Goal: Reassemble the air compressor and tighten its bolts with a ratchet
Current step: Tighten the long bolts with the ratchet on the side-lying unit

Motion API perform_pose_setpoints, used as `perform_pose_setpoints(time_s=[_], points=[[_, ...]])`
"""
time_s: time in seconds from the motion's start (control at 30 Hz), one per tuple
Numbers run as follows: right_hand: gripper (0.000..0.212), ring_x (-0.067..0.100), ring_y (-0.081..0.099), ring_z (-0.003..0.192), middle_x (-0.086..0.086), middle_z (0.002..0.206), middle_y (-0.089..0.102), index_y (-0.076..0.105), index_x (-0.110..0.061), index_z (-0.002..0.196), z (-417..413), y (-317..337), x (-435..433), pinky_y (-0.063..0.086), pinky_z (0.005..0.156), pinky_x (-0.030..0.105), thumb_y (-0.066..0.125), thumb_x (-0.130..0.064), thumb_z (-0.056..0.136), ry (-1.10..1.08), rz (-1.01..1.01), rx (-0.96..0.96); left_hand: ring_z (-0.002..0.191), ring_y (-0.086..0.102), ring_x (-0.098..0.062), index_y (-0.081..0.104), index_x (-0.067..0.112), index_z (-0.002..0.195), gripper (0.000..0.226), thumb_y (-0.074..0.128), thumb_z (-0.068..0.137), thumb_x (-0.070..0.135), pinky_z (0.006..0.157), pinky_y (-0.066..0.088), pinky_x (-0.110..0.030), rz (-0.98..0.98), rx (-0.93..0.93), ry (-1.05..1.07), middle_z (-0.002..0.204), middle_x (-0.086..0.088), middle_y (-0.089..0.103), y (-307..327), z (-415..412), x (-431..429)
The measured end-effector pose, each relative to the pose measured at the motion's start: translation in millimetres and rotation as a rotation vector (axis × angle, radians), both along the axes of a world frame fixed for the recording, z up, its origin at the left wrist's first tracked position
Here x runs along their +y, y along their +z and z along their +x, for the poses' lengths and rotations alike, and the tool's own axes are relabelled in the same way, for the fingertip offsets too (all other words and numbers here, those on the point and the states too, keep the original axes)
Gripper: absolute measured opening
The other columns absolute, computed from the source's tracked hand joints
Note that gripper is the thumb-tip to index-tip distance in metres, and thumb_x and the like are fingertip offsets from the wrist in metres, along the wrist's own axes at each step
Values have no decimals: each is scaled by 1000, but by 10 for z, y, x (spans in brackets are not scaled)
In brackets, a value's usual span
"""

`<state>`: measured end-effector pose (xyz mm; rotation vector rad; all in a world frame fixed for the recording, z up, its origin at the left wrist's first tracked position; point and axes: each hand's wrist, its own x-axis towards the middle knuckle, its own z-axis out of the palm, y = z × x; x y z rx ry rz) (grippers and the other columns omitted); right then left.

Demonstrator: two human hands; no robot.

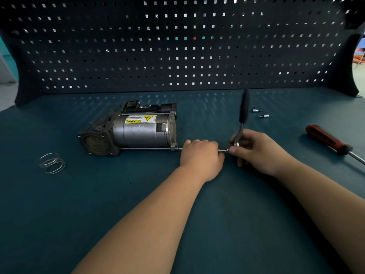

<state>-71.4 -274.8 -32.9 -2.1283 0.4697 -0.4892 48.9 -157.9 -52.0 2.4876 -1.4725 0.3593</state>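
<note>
The air compressor (130, 129) lies on its side left of centre on the dark green bench (138, 204), its round end plate facing near-left and a yellow warning label on top of its silver barrel. A long bolt (146, 148) runs along its near side toward the right-hand end.

At that end, my left hand (200, 157) is curled over a thin extension bar (223, 150) that lines up with the bolt; my fingers wrap round the bar and hide most of it. Just to the right, my right hand (256, 151) grips the head of the ratchet (244, 113), thumb pressed at the joint where bar meets head. The ratchet's black handle points away from me, toward the far side of the bench.

Outward from there, two small sockets (263, 116) lie apart on the bench, right of the ratchet handle. A red-handled screwdriver (325, 139) lies near the right edge. A loose wire spring (52, 162) sits near-left of the compressor, not touching it. A dark pegboard (177, 46) stands along the far edge.
</note>
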Motion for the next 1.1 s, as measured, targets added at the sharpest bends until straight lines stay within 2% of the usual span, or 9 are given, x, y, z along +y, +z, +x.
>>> perform_pose_setpoints(time_s=[0.2, 0.3, 0.37, 0.43, 0.6, 0.73, 0.9, 1.03, 1.1], points=[[23, -1, 53, 59, -13, 67, 63, 64, -22, 85, -51, 13, -45, 42, 60, 11, 76, -5, 79, 106, -44, 4, 99, 55, -31, 58, 17, 93, 28, 41, 94, 39, 81, 31, -39, -18, 19, 11, 101, -8, 64, 9, -10, -3], [27, 0, 57, 65, -9, 76, 64, 62, -20, 92, -54, 22, -43, 44, 66, 12, 76, -2, 78, 131, -14, 17, 99, 55, -30, 53, 20, 87, 23, 41, 93, 39, 81, 30, -39, -33, 39, 7, 101, -7, 64, 18, -18, 9], [25, 6, 61, 68, -2, 77, 67, 62, -19, 99, -28, 40, -40, 47, 67, 16, 75, -7, 81, 58, 55, 30, 98, 54, -29, 45, 23, 83, 20, 42, 93, 40, 79, 29, -38, -46, 45, 3, 100, -6, 63, 16, -16, 24], [8, 7, 58, 52, -1, 59, 66, 62, -17, 90, -5, 56, -12, 43, 51, 15, 69, -22, 88, -20, 46, 79, 98, 53, -28, 42, 24, 83, 20, 43, 93, 41, 77, 26, -37, -63, 40, -4, 100, -5, 62, 4, -10, 36], [53, 6, 50, 38, -1, 46, 62, 64, -9, 72, 72, 73, 68, 35, 48, 24, 40, -48, 99, -169, -60, 231, 104, 49, -26, 56, 18, 98, 27, 43, 94, 41, 84, 31, -38, -102, 39, -1, 105, -4, 59, -10, 8, 42], [42, 4, 52, 40, -8, 50, 63, 61, -6, 77, 64, 74, 77, 35, 42, 11, 44, -37, 100, -128, -52, 186, 102, 51, -27, 52, 20, 89, 24, 43, 93, 41, 84, 31, -39, -69, 30, 8, 102, -5, 61, -5, 7, 33], [33, 1, 50, 39, -9, 51, 63, 60, -10, 74, 7, 53, 47, 34, 42, 8, 52, -31, 97, -76, -97, 147, 95, 53, -28, 43, 22, 79, 24, 42, 92, 42, 77, 27, -38, -42, 12, 11, 96, -5, 63, 11, 5, 20], [8, 2, 59, 55, -5, 66, 68, 63, -21, 83, -15, 12, -14, 43, 58, 12, 70, -21, 86, -11, -86, 47, 95, 54, -28, 49, 22, 83, 24, 41, 93, 41, 75, 24, -37, -13, -19, 11, 97, -6, 64, 2, 7, 16], [18, 0, 60, 64, -11, 74, 67, 63, -27, 85, -16, -12, -32, 44, 64, 10, 77, -16, 80, 9, -133, 30, 96, 54, -29, 57, 19, 91, 29, 40, 93, 42, 77, 26, -38, 9, -23, 18, 100, -7, 64, 3, 6, 10]])
